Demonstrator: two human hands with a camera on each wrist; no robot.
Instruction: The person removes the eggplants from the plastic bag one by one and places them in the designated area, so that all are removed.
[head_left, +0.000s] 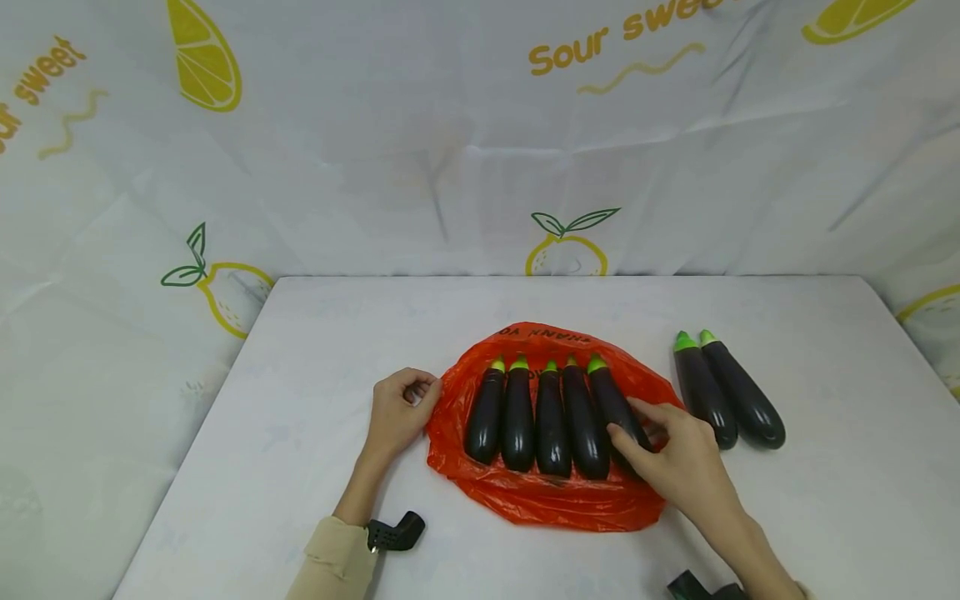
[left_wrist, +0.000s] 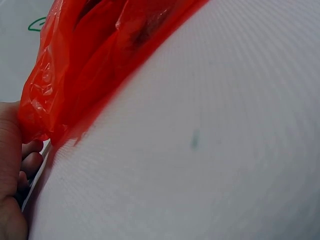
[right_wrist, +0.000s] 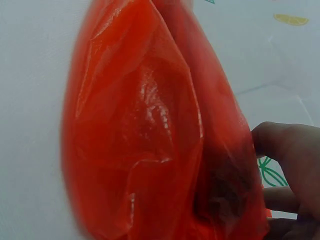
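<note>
A red plastic bag (head_left: 555, 508) lies spread on the table, its mouth opened wide. Inside it several dark purple eggplants (head_left: 552, 421) with green caps lie side by side. My left hand (head_left: 401, 412) pinches the bag's left edge; the left wrist view shows the bunched red plastic (left_wrist: 47, 100) at the thumb. At the other side, my right hand (head_left: 686, 458) grips the lower part of the rightmost eggplant (head_left: 613, 400), thumb on one side and fingers on the other. In the right wrist view the bag's wall (right_wrist: 145, 115) hides most of that eggplant.
Two more eggplants (head_left: 705, 396) (head_left: 742, 392) lie close together on the white table (head_left: 847, 500), just right of the bag. Behind the table hangs a white cloth (head_left: 337, 167) printed with lemons.
</note>
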